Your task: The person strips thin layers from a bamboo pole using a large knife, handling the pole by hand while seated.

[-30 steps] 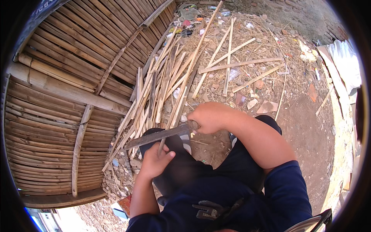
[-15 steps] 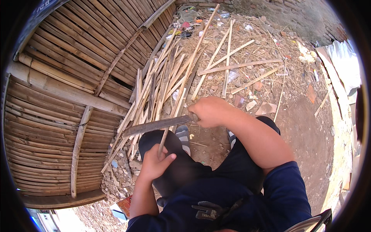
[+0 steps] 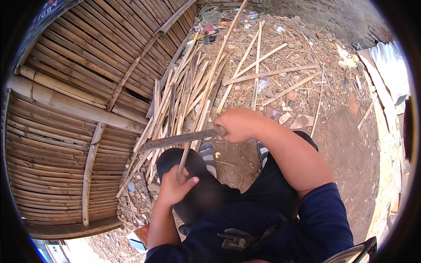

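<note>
My left hand (image 3: 176, 187) is wrapped round the near end of a long, thin bamboo strip (image 3: 184, 158), beside my left knee. From there the strip slants up and away over the pile. In my right hand (image 3: 239, 125) is the handle of a machete (image 3: 169, 141) with a dark, worn blade. The blade points left and lies across the strip, a little beyond my left hand. Whether its edge bites into the strip I cannot tell. My right fingers are closed round the handle and partly hidden.
A heap of split bamboo strips (image 3: 175, 101) lies ahead, along a bamboo slat wall (image 3: 57, 116) on the left. More loose strips (image 3: 274, 74) cross each other on littered ground with straw and broken tile. My sandalled feet (image 3: 208, 155) are between my knees. A brick wall (image 3: 351, 19) stands behind.
The machete blade has shifted very slightly along the strip, away from my left hand. Both hands keep their grips, and the whole view has moved a little.
</note>
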Motion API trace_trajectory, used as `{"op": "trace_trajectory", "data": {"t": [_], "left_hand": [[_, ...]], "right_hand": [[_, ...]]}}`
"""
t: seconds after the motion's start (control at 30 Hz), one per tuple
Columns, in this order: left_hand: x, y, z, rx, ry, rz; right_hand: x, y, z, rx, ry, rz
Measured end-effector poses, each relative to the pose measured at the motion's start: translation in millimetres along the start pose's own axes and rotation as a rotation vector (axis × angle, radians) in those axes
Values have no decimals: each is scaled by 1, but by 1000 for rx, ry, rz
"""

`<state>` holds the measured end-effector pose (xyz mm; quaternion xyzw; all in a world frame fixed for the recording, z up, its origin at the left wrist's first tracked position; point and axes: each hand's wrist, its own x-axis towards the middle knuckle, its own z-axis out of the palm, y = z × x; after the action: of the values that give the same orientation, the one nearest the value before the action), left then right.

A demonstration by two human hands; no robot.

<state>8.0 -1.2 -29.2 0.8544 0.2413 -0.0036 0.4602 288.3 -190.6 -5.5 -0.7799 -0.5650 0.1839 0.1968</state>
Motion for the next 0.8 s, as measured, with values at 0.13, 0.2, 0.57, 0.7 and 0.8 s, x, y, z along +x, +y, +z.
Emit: {"op": "trace_trajectory", "data": {"t": [0.13,0.2,0.57,0.7,0.8], "left_hand": [[-4,14,3,103,-8,40],[-2,14,4,132,35,59],[1,-6,3,-58,27,16],[-1,5,-1,-10,-2,24],[1,-3,-7,-9,-46,36]], "right_hand": [[-1,37,-17,90,-39,43],[-4,77,-33,219,217,295],[-15,10,-16,15,-44,37],[-21,56,-31,168,98,124],[-22,91,-47,299,355,373]]}}
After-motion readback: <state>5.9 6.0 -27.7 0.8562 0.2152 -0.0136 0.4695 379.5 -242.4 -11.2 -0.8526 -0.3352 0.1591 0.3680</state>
